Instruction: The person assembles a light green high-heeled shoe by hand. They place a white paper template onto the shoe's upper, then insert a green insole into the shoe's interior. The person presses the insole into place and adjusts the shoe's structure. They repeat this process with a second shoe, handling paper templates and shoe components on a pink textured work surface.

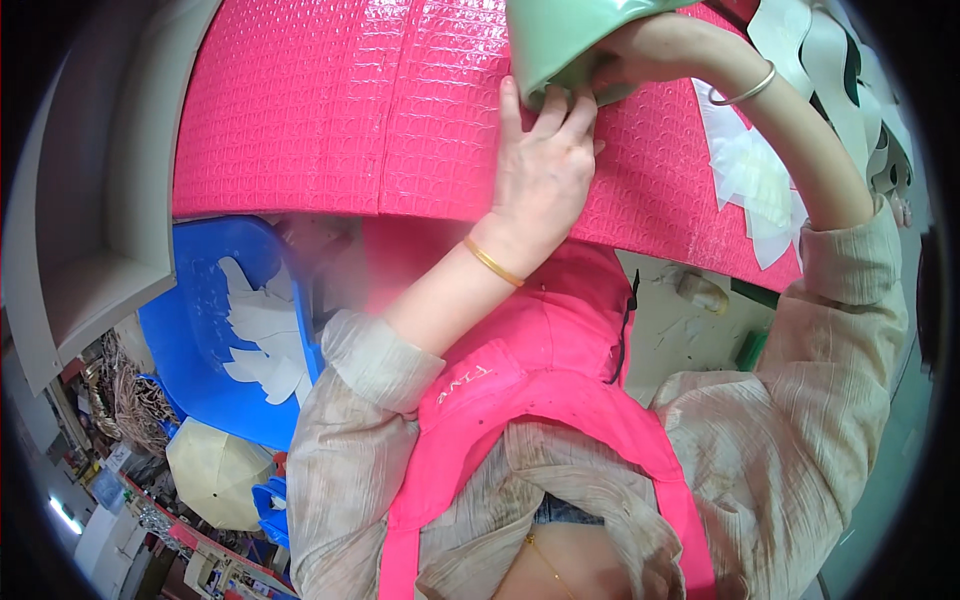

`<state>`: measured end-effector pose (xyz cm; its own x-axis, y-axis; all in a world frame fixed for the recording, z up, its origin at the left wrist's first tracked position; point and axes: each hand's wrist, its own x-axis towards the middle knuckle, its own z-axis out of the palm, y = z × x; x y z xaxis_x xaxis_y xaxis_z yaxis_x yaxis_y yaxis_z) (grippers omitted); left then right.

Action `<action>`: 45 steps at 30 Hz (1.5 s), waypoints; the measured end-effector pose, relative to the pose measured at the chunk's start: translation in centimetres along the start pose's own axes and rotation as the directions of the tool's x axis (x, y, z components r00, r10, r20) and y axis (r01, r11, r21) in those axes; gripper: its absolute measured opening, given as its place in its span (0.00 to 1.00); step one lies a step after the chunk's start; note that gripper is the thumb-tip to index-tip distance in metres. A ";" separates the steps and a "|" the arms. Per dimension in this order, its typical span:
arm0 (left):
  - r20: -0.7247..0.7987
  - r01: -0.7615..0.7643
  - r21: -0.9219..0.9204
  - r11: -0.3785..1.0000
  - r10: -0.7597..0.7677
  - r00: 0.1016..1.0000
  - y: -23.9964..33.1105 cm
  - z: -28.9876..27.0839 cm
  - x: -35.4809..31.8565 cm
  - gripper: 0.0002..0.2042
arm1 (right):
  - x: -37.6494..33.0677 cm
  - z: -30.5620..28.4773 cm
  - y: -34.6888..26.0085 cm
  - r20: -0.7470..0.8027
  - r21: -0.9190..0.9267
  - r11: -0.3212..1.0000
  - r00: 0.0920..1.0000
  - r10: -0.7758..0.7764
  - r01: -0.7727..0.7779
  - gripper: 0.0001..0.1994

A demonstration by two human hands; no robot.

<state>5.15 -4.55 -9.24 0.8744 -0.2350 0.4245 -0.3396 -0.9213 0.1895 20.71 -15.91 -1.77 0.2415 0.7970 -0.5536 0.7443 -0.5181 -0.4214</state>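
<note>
A pale green, glossy, hollow thing [570,40] with smooth curved sides is tilted over the pink tabletop, cut off by the top of the view. I cannot tell its exact kind. My left hand [545,170] grips its lower edge, the index finger along the outside and other fingertips at the dark opening. From the right, my right hand [665,50] reaches to the same opening. Its fingers are mostly hidden there, so their grip does not show.
The table bears a pink quilted cover [300,110]. Thin white cut pieces [755,185] lie on its right part; more white sheets [830,50] hang beyond. At the left, a blue bin [190,300] holds white scraps [265,335]. A grey shelf frame [140,150] borders the table.
</note>
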 end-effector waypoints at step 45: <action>0.019 -0.043 -0.051 0.998 0.044 0.999 3.0 2.4 3.4 0.19 | 0.9 4.8 9.7 -0.027 -0.997 -0.049 0.844 -0.535 -0.063 0.12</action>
<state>7.95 -8.89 -9.38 0.8651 -0.2815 0.4152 -0.3941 -0.8934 0.2155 25.18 -21.75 -9.79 -0.1774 0.9587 -0.2222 0.5693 0.2841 0.7715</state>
